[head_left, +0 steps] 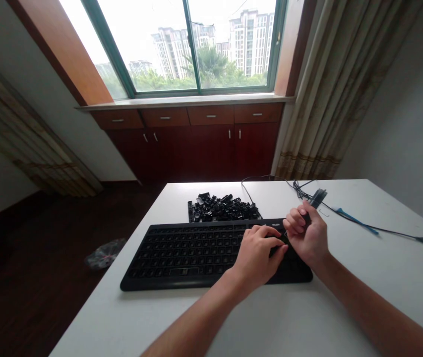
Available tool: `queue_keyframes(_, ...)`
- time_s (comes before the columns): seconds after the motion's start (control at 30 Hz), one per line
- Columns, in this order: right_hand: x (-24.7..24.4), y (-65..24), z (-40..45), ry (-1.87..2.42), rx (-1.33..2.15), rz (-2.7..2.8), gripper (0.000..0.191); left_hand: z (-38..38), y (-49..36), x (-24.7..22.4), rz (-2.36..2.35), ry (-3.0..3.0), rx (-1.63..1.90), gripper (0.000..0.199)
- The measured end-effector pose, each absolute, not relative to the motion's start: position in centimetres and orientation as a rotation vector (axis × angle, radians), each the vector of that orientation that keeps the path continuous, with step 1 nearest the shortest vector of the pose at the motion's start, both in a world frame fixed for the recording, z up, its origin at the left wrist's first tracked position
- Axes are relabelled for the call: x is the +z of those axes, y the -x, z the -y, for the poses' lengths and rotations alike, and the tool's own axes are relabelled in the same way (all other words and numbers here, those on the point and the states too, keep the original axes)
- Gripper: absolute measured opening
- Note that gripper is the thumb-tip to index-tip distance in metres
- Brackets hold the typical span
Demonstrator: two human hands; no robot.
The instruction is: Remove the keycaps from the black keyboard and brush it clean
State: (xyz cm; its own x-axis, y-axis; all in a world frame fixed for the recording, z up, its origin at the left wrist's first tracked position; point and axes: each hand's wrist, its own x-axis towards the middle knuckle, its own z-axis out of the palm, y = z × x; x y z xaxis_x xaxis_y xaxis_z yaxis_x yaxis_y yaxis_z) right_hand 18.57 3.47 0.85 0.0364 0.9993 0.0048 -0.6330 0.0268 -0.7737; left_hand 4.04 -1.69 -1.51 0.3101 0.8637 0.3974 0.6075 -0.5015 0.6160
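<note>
Loose black keycaps behind the black keyboard

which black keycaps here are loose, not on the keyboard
The heap of black keycaps piled on the white table, just beyond the keyboard's far edge; the others sit in neat rows on the black keyboard.

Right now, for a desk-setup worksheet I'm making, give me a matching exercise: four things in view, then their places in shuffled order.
Things:
1. Loose black plastic keycaps
2. Long black keyboard
3. Thin black cable
4. Bare left hand

Places:
A. Over the keyboard's right half
B. Heaped behind the keyboard
C. Lying flat in front of the heap
D. Trailing off toward the right

Pairs: 1-B, 2-C, 3-D, 4-A
</note>
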Motion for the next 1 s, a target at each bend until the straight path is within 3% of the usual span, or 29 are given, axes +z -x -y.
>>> queue_keyframes(0.13, 1.0, -18.7, -3.4, 0.716, 1.372, 0.714, 0.041, 1.0, -2.0, -0.5, -1.284, -2.172, 1.113, 0.019)
queue_keyframes(0.43, 0.3, -16.4, -1.8, 0.856, 1.442, 0.999, 0.039, -2.4, 4.2, -0.3, -1.688, -2.235, 1.188, 0.02)
queue_keyframes(0.77, -0.5, -15.5, -1.7, 0.972, 1.356, 1.126, 0.042, -0.7, 2.3, 0.3, -1.56, -2.41, 0.997, 0.022)
queue_keyframes(1.0, -1.7, -14.7, -1.8, 1.119, 1.222, 1.192, 0.036, 1.6, 0.6, 0.6, -1.307, -2.569, 0.76, 0.01)
